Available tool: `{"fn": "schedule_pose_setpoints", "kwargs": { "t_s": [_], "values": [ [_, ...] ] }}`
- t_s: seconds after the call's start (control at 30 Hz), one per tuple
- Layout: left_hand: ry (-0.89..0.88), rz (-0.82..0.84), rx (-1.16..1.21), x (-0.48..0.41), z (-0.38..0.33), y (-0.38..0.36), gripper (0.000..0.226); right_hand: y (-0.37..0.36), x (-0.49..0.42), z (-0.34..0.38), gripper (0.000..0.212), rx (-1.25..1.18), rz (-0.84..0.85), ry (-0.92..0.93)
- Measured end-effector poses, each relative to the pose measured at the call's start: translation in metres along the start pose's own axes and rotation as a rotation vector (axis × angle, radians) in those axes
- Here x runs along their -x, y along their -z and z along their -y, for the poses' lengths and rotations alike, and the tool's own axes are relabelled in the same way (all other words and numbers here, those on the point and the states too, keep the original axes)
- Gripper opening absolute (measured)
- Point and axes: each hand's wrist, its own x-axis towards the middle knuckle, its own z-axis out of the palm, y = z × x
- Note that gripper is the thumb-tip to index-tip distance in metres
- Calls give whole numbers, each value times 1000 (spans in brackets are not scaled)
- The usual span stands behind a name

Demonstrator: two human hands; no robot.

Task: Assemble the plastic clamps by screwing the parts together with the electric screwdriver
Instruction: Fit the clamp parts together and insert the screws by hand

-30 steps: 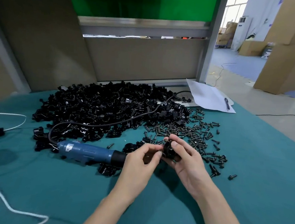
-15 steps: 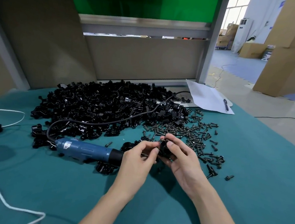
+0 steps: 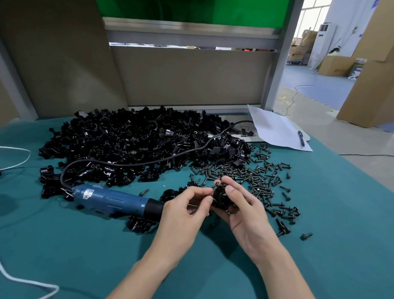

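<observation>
1. Just below the middle of the frame, both of the person's hands meet over a small black plastic clamp [image 3: 220, 198], held just above the teal cloth-covered table [image 3: 323, 265].
2. The right hand [image 3: 245, 216] cradles the clamp from below and the right, fingers curled round it and the thumb laid across its top.
3. The left hand [image 3: 184, 209] has its fingers curled, with thumb and forefinger pinching at the clamp's left edge. From here I cannot tell whether a screw sits between them.
4. A blue electric screwdriver with a black nose [image 3: 112, 199] lies flat on the cloth left of centre. Its nose end disappears behind the left hand.
5. The screwdriver's black cable [image 3: 143, 162] loops back from its tail and runs up and right across the pile.
6. That big heap of loose black plastic clamp parts [image 3: 133, 142] fills the middle of the frame, above the tool.
7. A scatter of small dark metal screws [image 3: 259, 178] spreads right of the heap, just beyond and beside the right hand.
8. A white sheet of paper [image 3: 273, 129] with a dark pen [image 3: 300, 138] on it sits at the table's far right edge.
9. A white cord [image 3: 4, 275] curves along the lower left.
10. Brown cardboard boxes [image 3: 386, 70] stand in the upper right.
</observation>
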Motion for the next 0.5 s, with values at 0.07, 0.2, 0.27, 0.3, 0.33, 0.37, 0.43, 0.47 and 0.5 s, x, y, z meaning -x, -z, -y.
{"fn": "schedule_pose_setpoints", "kwargs": {
  "t_s": [0.07, 0.2, 0.27, 0.3, 0.33, 0.37, 0.43, 0.47, 0.5],
  "values": [
    [-1, -3, 14, 1, -1, -1, 19, 0, 0, 0, 28, -8, -3, -3],
    [1, 8, 0, 2, -2, -1, 18, 2, 0, 0, 35, -24, -19, -6],
    [-3, 15, -31, 2, -3, -1, 18, 1, 0, 0, 36, -21, -29, -7],
    [-16, 14, -49, 2, -3, 0, 18, 1, 0, 0, 35, -16, -30, -8],
    [-34, 12, -70, 2, -3, 0, 16, 0, 0, 0, 33, -12, -32, -8],
    [-50, 11, -93, 2, -2, 1, 14, 0, 0, 0, 31, -8, -33, -10],
    [-64, 16, -137, 2, -1, 0, 11, 0, 1, 0, 30, -4, -34, -11],
    [-72, 18, -163, 2, -1, 0, 9, 0, 1, 1, 29, 0, -32, -12],
    [-83, 17, -194, 3, 0, 0, 6, -1, 2, 1, 28, 9, -28, -13]
  ]
}}
